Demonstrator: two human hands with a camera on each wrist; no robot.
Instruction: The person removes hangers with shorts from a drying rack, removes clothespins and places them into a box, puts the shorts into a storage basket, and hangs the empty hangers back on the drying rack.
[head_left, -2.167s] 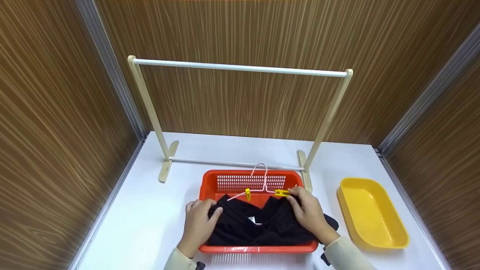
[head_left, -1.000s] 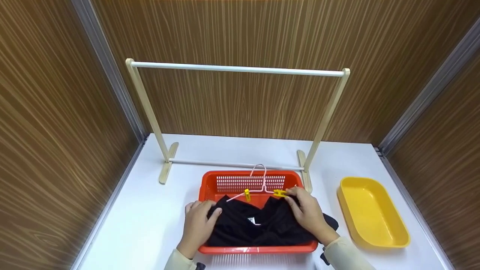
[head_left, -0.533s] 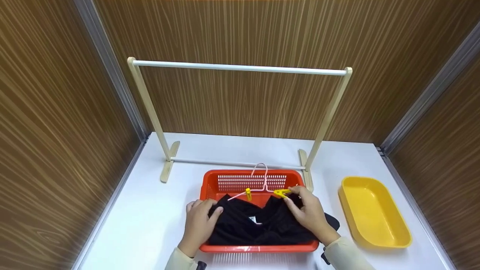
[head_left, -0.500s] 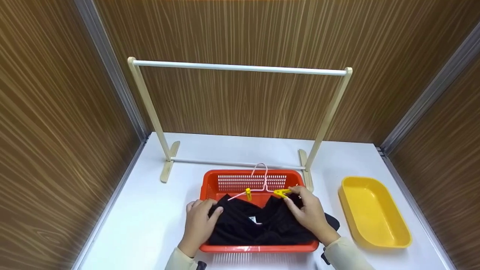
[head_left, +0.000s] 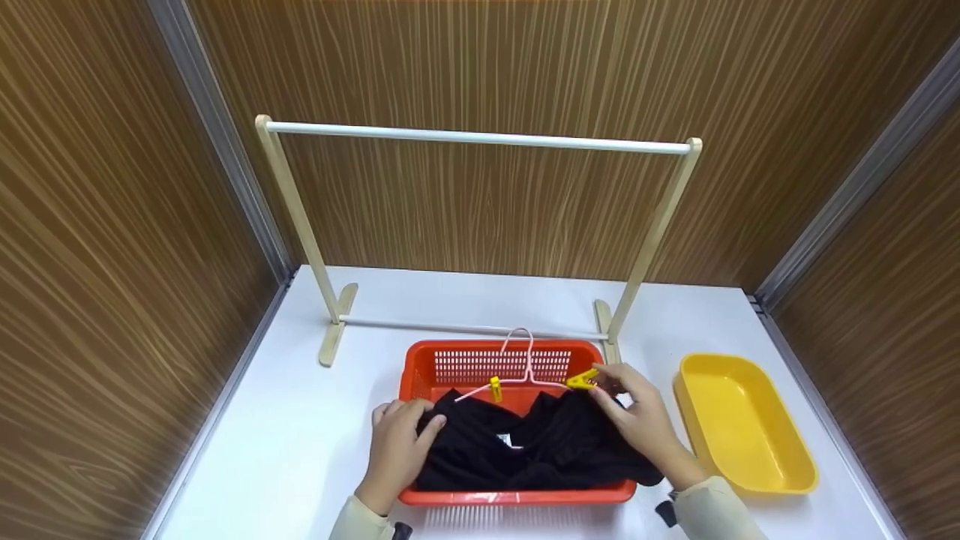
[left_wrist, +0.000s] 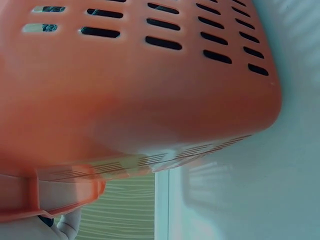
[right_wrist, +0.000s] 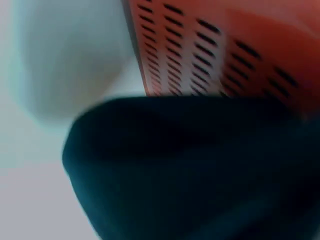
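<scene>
In the head view a black shirt (head_left: pixel 525 450) with a white neck label lies across a red basket (head_left: pixel 517 498). A pink hanger (head_left: pixel 529 360) reaches into its neckline, hook upward. A yellow clothespin (head_left: pixel 496 388) sits on the hanger's left arm. My right hand (head_left: pixel 643 416) pinches another yellow clothespin (head_left: pixel 580 380) by its spread handles, its tip at the hanger's right arm. My left hand (head_left: pixel 400 448) holds the shirt's left shoulder at the basket's side. The left wrist view shows the basket's slotted wall (left_wrist: pixel 150 90); dark cloth (right_wrist: pixel 190 170) fills much of the right wrist view.
A clothes rack (head_left: pixel 480 138) with a white top rail and wooden legs stands behind the basket. A yellow tray (head_left: pixel 739 420) sits to the right on the white table (head_left: pixel 300 420). Wood-patterned panels (head_left: pixel 480 67) enclose the back and sides.
My right hand and its clothespin have shifted right along the hanger's right arm. The clothespin's handles, squeezed together a second ago, have spread. The left hand has stayed in place.
</scene>
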